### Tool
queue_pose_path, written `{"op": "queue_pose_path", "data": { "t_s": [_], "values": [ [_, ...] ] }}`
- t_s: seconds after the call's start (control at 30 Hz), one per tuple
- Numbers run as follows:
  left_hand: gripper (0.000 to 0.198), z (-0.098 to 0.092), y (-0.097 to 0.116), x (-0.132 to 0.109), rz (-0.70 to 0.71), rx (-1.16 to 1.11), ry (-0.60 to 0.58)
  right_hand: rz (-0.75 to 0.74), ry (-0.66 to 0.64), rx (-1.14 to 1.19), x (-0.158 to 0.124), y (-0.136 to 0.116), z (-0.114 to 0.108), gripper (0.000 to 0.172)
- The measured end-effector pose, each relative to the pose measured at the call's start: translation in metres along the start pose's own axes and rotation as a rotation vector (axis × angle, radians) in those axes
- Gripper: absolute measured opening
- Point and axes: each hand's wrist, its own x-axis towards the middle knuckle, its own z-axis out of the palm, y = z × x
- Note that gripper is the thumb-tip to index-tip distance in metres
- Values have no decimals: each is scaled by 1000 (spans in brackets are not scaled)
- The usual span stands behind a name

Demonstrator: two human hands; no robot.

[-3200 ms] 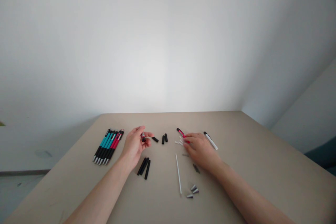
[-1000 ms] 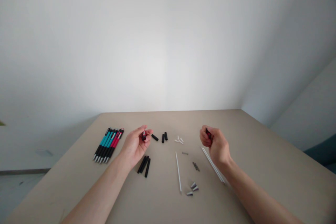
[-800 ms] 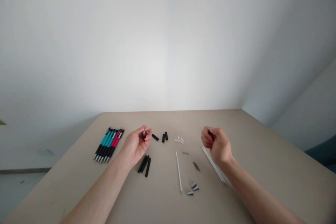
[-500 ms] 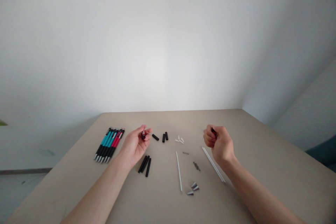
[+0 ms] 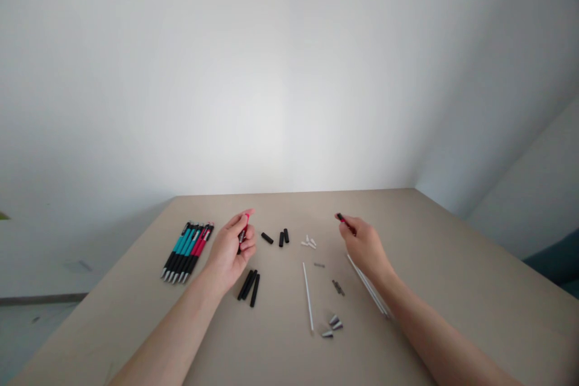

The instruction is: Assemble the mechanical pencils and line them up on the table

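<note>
My left hand (image 5: 227,256) is closed around a red and black pen part (image 5: 243,233), its red end showing at the thumb. Across the table, my right hand (image 5: 367,248) pinches a black pen part with some red on it (image 5: 344,221), held up off the table. The fingers hide much of both pieces. Short black tubes (image 5: 281,238) lie between the hands, beside small white plugs (image 5: 309,243). Long black grip tubes (image 5: 247,285) rest below my left hand. White ink refills (image 5: 368,288) lie partly under my right wrist.
A row of assembled teal and red pens (image 5: 187,253) lies on the left of the beige table (image 5: 271,350). A single white refill (image 5: 308,298), small springs (image 5: 338,287) and silver cone tips (image 5: 333,324) lie in the middle. A wall (image 5: 289,84) stands behind.
My right hand has turned from a fist to a pinch and moved slightly left, bringing its black and red piece into view. My left hand has tilted its pen part, showing the red end.
</note>
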Motion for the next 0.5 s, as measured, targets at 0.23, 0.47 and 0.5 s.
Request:
{"op": "queue_pose_path", "data": {
  "t_s": [0.23,0.47,0.5],
  "values": [
    [27,7,2,-5,20,133,12,-58,-200,-266,-9,-12,3,23],
    [33,6,-3,-5,-3,234,-18,-51,-269,-421,-9,-11,2,21],
    [33,6,-4,-4,-3,252,-29,-48,-269,-436,-9,-12,2,21]
  ]
}}
